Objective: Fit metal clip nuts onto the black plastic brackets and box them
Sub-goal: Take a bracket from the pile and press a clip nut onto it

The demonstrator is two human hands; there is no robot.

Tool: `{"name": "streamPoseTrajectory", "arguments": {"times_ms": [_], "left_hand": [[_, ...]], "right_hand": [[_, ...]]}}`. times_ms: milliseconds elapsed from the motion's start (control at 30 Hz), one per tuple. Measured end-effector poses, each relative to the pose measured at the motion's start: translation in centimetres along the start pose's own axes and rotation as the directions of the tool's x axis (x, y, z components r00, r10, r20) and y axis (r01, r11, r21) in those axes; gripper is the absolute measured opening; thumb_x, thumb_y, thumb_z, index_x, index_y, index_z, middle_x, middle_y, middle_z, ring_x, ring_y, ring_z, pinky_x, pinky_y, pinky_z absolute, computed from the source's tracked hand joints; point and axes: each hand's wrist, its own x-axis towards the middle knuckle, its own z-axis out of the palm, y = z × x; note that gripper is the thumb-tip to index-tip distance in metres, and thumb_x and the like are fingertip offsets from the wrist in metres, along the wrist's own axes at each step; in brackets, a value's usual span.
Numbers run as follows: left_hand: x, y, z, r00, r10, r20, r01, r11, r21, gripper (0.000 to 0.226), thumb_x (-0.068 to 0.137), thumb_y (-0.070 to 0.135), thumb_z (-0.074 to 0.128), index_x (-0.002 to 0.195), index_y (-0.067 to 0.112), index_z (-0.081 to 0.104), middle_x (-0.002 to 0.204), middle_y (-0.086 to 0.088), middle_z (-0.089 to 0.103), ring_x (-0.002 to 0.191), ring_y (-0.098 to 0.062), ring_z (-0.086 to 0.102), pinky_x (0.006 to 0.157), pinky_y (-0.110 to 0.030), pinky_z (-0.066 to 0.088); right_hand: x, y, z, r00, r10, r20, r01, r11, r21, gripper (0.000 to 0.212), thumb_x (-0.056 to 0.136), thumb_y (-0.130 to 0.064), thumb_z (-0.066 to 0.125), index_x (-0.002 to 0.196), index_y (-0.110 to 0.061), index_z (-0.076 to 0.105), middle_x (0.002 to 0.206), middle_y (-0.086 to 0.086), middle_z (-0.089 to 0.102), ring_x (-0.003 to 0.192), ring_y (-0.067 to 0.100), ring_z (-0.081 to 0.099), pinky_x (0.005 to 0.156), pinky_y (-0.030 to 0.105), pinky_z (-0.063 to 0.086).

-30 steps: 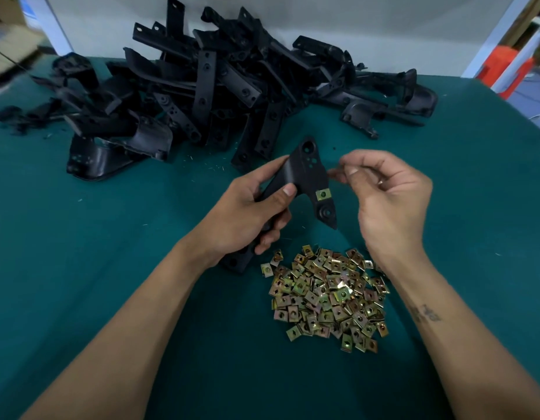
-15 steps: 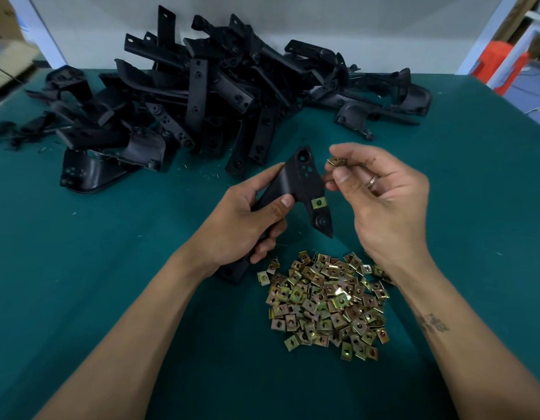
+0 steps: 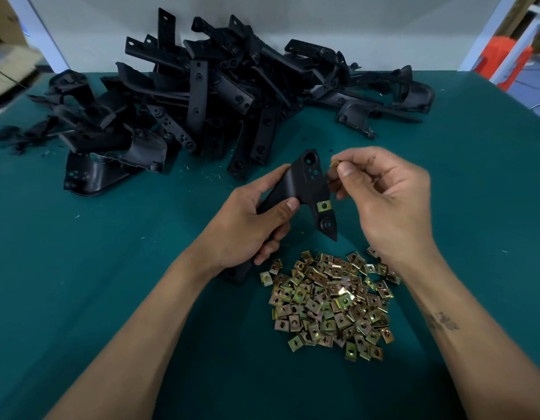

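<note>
I see my left hand (image 3: pixel 247 219) gripping a black plastic bracket (image 3: pixel 305 189) above the green table (image 3: pixel 111 268), with the fingers curled around its long lower arm and the thumb pressed on its front face. The bracket stands tilted, its wide end with a round hole pointing up and away from me, its pointed end pointing down to the pile of clip nuts (image 3: pixel 329 301). One fitted clip nut (image 3: pixel 324 205) sits already on the right edge of the bracket, just above the round boss near the pointed end. My right hand (image 3: pixel 387 201) pinches a loose clip nut (image 3: pixel 334 163) between thumb and index finger, just beside the upper right edge of the bracket; I cannot tell if the nut touches the plastic. The other fingers of this hand are loosely curled. The pile of brass-coloured nuts lies on the cloth near me, below both hands and partly under the right wrist. Farther away, against the white wall (image 3: pixel 384 19), lies a big heap of black brackets (image 3: pixel 217 95), well apart from the hands.
</note>
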Motion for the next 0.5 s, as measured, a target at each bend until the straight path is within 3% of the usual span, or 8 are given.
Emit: {"name": "streamPoseTrajectory", "arguments": {"times_ms": [267,500], "left_hand": [[-0.35,0.37,0.15,1.000,0.002,-0.013,-0.002,1.000,-0.024,0.057,0.102,0.027,0.063,0.149,0.048,0.039,0.061,-0.004,0.049,0.042,-0.019,0.042,0.039,-0.025,0.040],[-0.28,0.50,0.19,1.000,-0.003,-0.029,0.003,1.000,-0.025,0.060,0.102,0.024,0.062,0.154,0.040,0.037,0.061,-0.005,0.049,0.041,-0.019,0.042,0.037,-0.024,0.039]], "right_hand": [[0.02,-0.37,0.35,0.997,0.055,-0.061,-0.040,0.975,0.220,0.012,0.087,0.000,0.076,0.091,-0.011,0.074,0.081,0.006,0.078,0.077,0.019,0.073,0.068,0.024,0.056],[-0.13,-0.31,0.55,0.998,0.052,-0.025,-0.045,0.972,0.231,0.022,0.087,0.000,0.075,0.092,-0.021,0.081,0.090,0.004,0.079,0.080,0.016,0.071,0.072,0.022,0.056]]}}
